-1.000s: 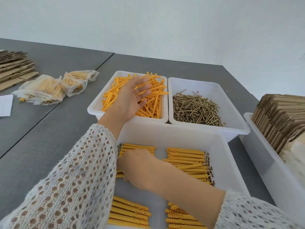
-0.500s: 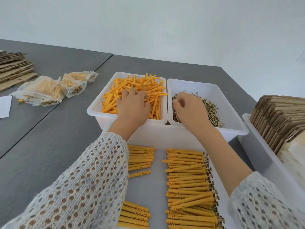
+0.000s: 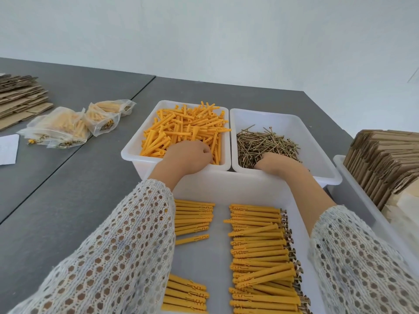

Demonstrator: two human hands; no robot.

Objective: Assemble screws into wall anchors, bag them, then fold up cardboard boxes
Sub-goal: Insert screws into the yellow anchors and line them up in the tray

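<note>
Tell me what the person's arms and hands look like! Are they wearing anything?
Both arms wear loose white knitted sleeves full of little honeycomb holes: the left sleeve and the right sleeve. The sleeves stop partway up the forearms. The left hand and right hand are bare, with no gloves; no rings or watch show.

- My left hand (image 3: pixel 189 156) was spread flat over the anchors (image 3: pixel 183 130) a second ago; now it is curled into a loose fist at the near end of their bin (image 3: pixel 131 152), fingers down among them.
- My right hand (image 3: pixel 275 163) has left the near tray (image 3: pixel 226 184), crossed to the screws (image 3: pixel 265 141), and now digs into the near edge of the pile, fingertips hidden.
- The rows (image 3: pixel 256 236) it covered now show.
</note>
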